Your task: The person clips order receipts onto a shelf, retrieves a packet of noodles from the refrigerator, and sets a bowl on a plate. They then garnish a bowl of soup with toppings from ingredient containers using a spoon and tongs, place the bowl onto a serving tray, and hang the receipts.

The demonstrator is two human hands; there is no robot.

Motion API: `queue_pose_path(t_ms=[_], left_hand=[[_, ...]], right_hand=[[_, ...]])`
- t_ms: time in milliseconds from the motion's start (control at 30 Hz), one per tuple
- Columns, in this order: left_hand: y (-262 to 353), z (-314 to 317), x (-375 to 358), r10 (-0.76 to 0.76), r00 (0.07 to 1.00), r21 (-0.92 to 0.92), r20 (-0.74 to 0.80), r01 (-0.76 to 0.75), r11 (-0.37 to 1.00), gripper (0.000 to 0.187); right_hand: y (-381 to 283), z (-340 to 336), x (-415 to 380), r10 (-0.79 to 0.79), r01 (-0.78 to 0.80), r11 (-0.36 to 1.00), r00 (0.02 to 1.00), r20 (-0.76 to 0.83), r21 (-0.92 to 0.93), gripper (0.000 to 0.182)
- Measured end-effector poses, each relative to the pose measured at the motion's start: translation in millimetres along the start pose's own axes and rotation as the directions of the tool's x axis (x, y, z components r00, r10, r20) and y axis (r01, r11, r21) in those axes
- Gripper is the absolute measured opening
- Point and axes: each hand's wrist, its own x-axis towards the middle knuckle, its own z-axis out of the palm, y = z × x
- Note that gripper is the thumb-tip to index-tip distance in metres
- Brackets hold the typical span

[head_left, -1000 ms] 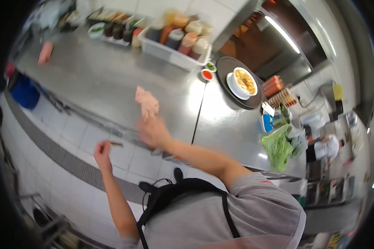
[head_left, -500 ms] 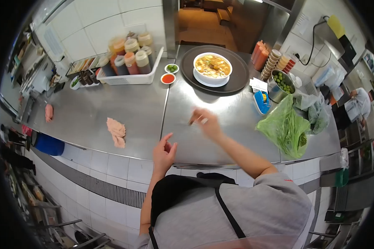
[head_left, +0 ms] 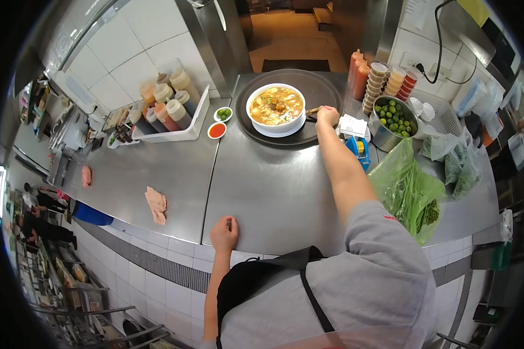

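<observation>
A white bowl of soup [head_left: 276, 106] with chunky pieces stands on a white saucer [head_left: 279, 131] on a round dark tray [head_left: 326, 93]. At the tray's right side my right hand [head_left: 328, 115] is closed on a thin, dark and gold-coloured utensil [head_left: 312, 110], which points toward the bowl; its exact kind is too small to tell. My left hand [head_left: 224, 234] is curled closed at the counter's front edge, with nothing visible in it. Left of the tray are a small dish of red sauce [head_left: 217, 130] and a small dish of green pieces [head_left: 223, 114].
A white basket [head_left: 180, 134] of squeeze bottles stands at the left, with a pink cloth [head_left: 156, 205] nearer. To the right are stacked sauce cups [head_left: 374, 87], a metal pot of green limes [head_left: 384, 136], a blue tape dispenser [head_left: 358, 152] and a green bag of vegetables [head_left: 407, 192].
My right hand has reached forward from mid-counter to the tray's right side. My left hand has curled closed and come down at the counter edge. The camera view has shifted.
</observation>
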Motion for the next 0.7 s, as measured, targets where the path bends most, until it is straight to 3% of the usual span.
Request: queue_pose_path(t_ms=[33,67,100,133,167,233,267,300,333,367,400,433,467,500,533,567,600,633,667,700], left_hand=[[0.8,-0.2,0.0,0.001,1.000,0.023,0.000,-0.001,1.000,0.010],[1.7,0.6,0.7,0.009,1.000,0.041,0.002,-0.009,0.999,0.010],[2.4,2.0,0.6,0.033,0.999,0.033,0.007,-0.034,0.999,0.010],[1.6,3.2,-0.6,0.031,1.000,0.049,0.005,-0.031,0.998,0.010],[0.0,3.7,-1.4,0.030,1.000,0.067,0.004,-0.030,0.997,0.010],[-1.3,4.2,-3.3,0.043,0.999,0.049,0.008,-0.044,0.998,0.010],[-1.0,4.1,-2.7,0.018,1.000,0.045,0.006,-0.018,0.999,0.010],[1.6,4.7,0.8,0.030,1.000,0.038,0.007,-0.030,0.999,0.010],[3.8,2.9,0.1,-0.017,1.000,0.022,0.024,0.016,1.000,0.009],[3.6,1.0,-2.1,-0.065,0.997,0.011,0.047,0.065,0.998,0.009],[1.7,2.0,-2.4,-0.059,0.997,0.018,0.047,0.058,0.998,0.009],[1.2,2.9,-2.6,-0.051,0.997,0.014,0.057,0.051,0.999,0.009],[1.5,3.8,-2.8,-0.044,0.998,0.004,0.038,0.044,0.999,0.009],[2.5,4.3,-2.5,-0.040,0.999,-0.006,0.012,0.040,0.999,0.009],[5.6,2.0,-1.6,-0.044,0.999,0.031,0.030,0.043,0.999,0.008],[6.5,1.1,-1.4,-0.050,0.999,0.022,0.012,0.050,0.999,0.008],[6.2,0.9,-2.2,-0.041,0.999,0.026,0.016,0.040,0.999,0.008],[6.3,2.1,-1.1,-0.033,0.999,0.029,0.011,0.033,0.999,0.008],[6.9,2.8,-1.0,-0.034,0.999,0.011,-0.008,0.034,0.999,0.009],[6.4,5.1,0.5,-0.052,0.998,0.007,-0.034,0.053,0.999,0.009]], right_hand=[[16.3,20.7,12.4,0.143,-0.157,0.982,0.981,0.131,0.102,0.007],[-33.4,-13.6,-17.4,0.401,-0.466,0.862,0.868,0.294,0.199,0.010],[28.0,37.5,20.5,0.277,-0.285,0.958,0.935,0.221,0.004,0.014],[-15.8,-1.3,-11.3,0.279,-0.288,0.957,0.949,0.145,0.045,0.016],[-30.5,-15.4,-19.9,0.204,-0.208,0.978,0.944,0.258,-0.010,0.027],[-72.9,-52.9,-47.4,0.128,-0.162,0.986,0.902,0.413,0.047,0.065],[-74.8,-65.7,-53.6,0.001,-0.195,0.937,0.832,0.554,0.291,0.069],[-91.8,-92.5,-55.3,-0.112,-0.257,0.858,0.751,0.651,0.445,0.055],[-103.8,-118.8,-45.6,-0.386,-0.097,0.771,0.715,0.582,0.630,0.037],[-117.9,-147.3,-28.0,-0.643,0.249,0.676,0.660,0.389,0.694,0.023],[-138.6,-182.9,-5.2,-0.804,0.665,0.580,0.562,0.196,0.470,0.017],[-148.5,-205.0,21.7,-0.651,0.553,0.737,0.735,0.188,0.389,0.016],[-144.9,-211.3,73.2,-0.747,0.719,0.632,0.664,-0.018,0.288,0.021],[-152.5,-230.1,102.3,-0.712,0.699,0.681,0.702,-0.025,0.219,0.021],[-136.8,-235.3,153.9,-0.807,0.814,0.581,0.578,-0.125,0.010,0.022],[-117.1,-247.8,190.6,-0.778,0.771,0.624,0.628,-0.009,-0.130,0.026],[-86.2,-255.5,228.4,-0.705,0.661,0.576,0.700,0.119,-0.481,0.031],[-65.0,-267.4,241.7,-0.448,0.513,0.590,0.850,0.277,-0.623,0.040],[-19.6,-266.1,292.9,-0.334,0.539,0.498,0.842,0.424,-0.679,0.047],[-25.4,-277.0,290.5,-0.097,0.624,0.395,0.758,0.644,-0.675,0.055]])
